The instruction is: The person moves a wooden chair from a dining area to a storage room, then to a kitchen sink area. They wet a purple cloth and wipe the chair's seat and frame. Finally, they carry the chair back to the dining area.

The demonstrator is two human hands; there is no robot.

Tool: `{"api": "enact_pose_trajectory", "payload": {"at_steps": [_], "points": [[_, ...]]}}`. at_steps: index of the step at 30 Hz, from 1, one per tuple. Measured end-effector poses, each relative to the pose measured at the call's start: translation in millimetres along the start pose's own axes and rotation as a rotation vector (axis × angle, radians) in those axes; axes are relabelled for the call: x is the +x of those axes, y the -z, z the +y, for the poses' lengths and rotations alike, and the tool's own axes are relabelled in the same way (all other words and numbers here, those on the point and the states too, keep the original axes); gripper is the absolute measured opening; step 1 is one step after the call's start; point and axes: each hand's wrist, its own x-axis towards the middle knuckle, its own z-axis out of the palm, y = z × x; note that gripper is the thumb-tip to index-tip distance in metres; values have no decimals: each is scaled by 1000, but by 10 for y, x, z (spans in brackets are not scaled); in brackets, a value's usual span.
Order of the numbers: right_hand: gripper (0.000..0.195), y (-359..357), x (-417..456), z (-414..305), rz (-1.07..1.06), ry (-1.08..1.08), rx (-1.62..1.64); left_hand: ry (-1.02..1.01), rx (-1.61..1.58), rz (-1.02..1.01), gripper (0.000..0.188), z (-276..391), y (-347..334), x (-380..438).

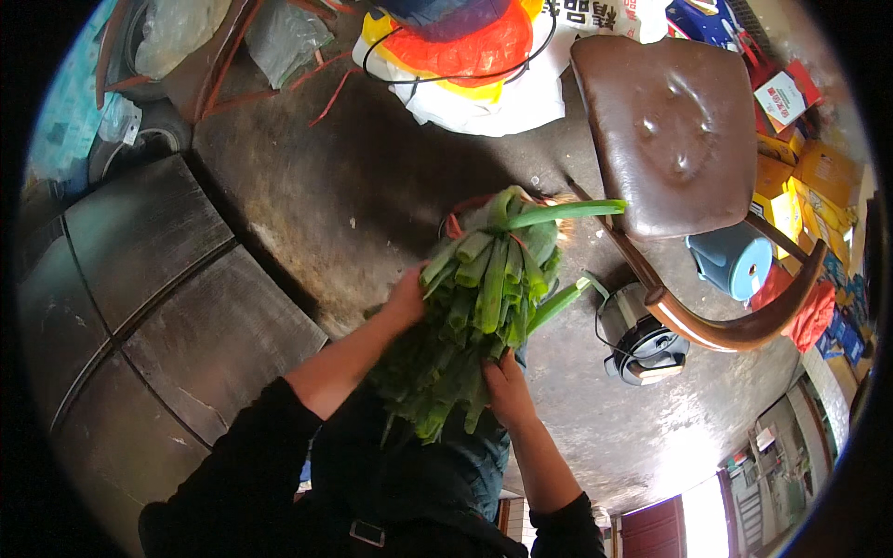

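Note:
A thick bundle of green onions (481, 293) with cut, hollow leaf ends spreads out in front of my body. Around its far part runs a thin red tie (518, 239). My left hand (410, 296) grips the left side of the bundle. On the right side, nearer to me, my right hand (508, 389) holds it too. Two longer green leaves stick out to the right, one towards the chair. Leaves cover parts of the fingers of both hands. What lies beneath the far end of the bundle is mostly hidden.
A brown padded wooden chair (673, 136) stands at the far right. Below it are a pressure cooker (645, 342) and a blue bin (732, 258). Large dark slabs (202, 314) lie left. Plastic bags (481, 111) sit ahead, and cartons (827, 174) pile up at the right.

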Motion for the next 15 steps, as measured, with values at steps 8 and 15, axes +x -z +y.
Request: {"api": "enact_pose_trajectory", "payload": {"at_steps": [8, 15], "points": [[44, -913, 437, -264, -179, 65, 614, -314, 669, 112, 29, 1604, 1518, 176], [41, -1274, 1380, -1114, -302, 41, 1033, -91, 908, 76, 28, 2553, 2206, 1168]]}}
